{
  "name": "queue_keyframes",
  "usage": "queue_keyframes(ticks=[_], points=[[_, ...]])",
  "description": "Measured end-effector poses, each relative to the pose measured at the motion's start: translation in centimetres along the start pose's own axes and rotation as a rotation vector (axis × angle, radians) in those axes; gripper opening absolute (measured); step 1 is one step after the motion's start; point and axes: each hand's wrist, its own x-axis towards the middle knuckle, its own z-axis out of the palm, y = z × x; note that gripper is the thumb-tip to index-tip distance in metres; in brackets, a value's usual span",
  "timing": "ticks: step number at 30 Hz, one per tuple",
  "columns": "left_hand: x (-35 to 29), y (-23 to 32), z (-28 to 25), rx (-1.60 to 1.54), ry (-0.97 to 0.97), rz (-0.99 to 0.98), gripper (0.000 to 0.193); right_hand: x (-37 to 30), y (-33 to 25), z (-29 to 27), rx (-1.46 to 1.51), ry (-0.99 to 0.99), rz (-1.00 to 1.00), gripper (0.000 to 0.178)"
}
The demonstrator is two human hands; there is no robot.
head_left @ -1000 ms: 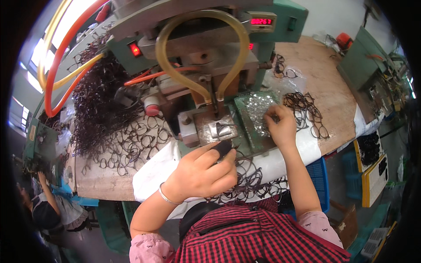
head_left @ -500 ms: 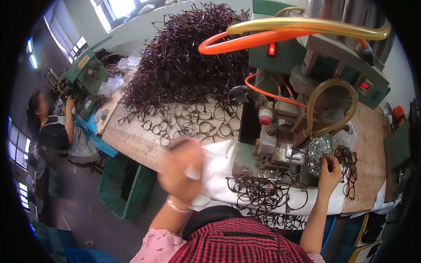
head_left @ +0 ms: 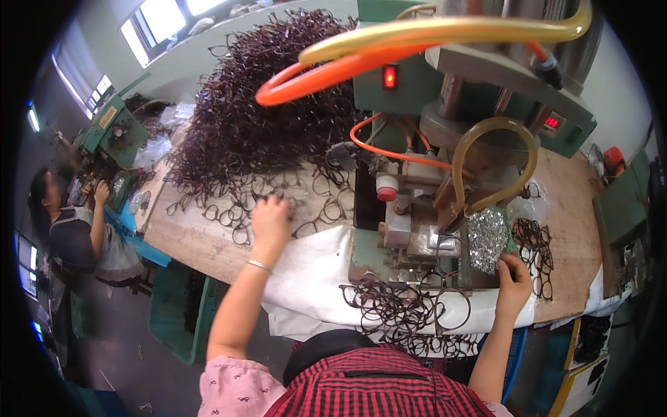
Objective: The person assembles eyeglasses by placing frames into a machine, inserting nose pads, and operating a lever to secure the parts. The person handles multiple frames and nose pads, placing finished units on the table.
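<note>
My left hand [head_left: 271, 226] is over the loose dark eyeglass frames [head_left: 326, 208] on the wooden table, its fingers curled down among them. Whether it grips one is hard to see. Beside the heap of small silvery metal pieces [head_left: 488, 240], my right hand [head_left: 514, 281] pinches thumb and fingers together; anything between them is too small to make out. Between my hands stands a press-like machine [head_left: 431, 240] with a metal fixture. One eyeglass frame [head_left: 454, 326] rests at the front of this fixture, a round rim hanging toward me. Several tangled frames [head_left: 389, 302] lie just left of it.
A tall mound of dark frames [head_left: 264, 104] fills the table's back. Orange [head_left: 326, 73] and yellow hoses [head_left: 451, 31] arch overhead. White cloth [head_left: 313, 267] covers the front edge. More frames [head_left: 533, 250] lie at right. A green crate [head_left: 174, 313] and another person [head_left: 76, 229] are at left.
My left hand has moved away from me and slightly left, onto the loose frames. My right hand stays beside the metal pieces, still pinched. The whole view has shifted a little.
</note>
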Motion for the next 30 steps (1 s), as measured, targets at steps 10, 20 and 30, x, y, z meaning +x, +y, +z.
queue_keyframes(ticks=[10,20,30], points=[[4.1,-1.0,-6.2,0.000,-0.132,0.102,0.016,1.5,-12.6,5.4,0.100,-0.338,-0.243,0.021],[8.5,1.1,-11.7,-0.464,0.126,0.135,0.013,1.1,-12.1,8.0,0.686,-0.443,0.045,0.059],[7.4,-0.6,-5.6,-0.327,0.092,0.083,0.015,-1.1,-12.5,6.0,0.500,-0.516,-0.177,0.051]])
